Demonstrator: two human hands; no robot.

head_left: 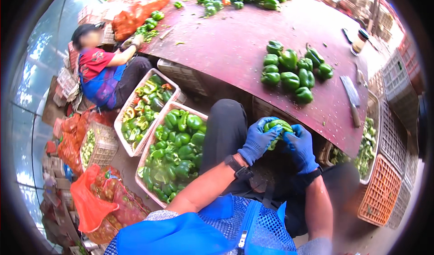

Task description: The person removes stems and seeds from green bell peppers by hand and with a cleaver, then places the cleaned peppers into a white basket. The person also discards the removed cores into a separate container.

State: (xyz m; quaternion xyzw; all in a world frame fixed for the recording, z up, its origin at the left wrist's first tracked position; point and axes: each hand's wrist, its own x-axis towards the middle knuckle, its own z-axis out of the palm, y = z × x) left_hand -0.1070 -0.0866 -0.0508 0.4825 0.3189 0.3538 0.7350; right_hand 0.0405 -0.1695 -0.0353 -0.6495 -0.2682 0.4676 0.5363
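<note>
Over my lap, close to the table's edge, both my gloved hands grip a green bell pepper (281,125). My left hand (258,139), in a blue glove, is closed round its left side. From the right, my right hand (300,148), in a matching glove, has its fingers on the same pepper. Part of the pepper is hidden behind the fingers. On the red table (217,47) in front of me lies a group of whole green peppers (289,77). A cleaver (350,92) rests to their right, its wooden handle toward me.
At my left stand a crate of green peppers (141,182) and a crate of cut peppers (121,119). A co-worker (101,74) sits beyond them, hands at the table. A cup (360,42) stands at the far right. An orange crate (380,189) and a bin of trimmings (376,133) are right.
</note>
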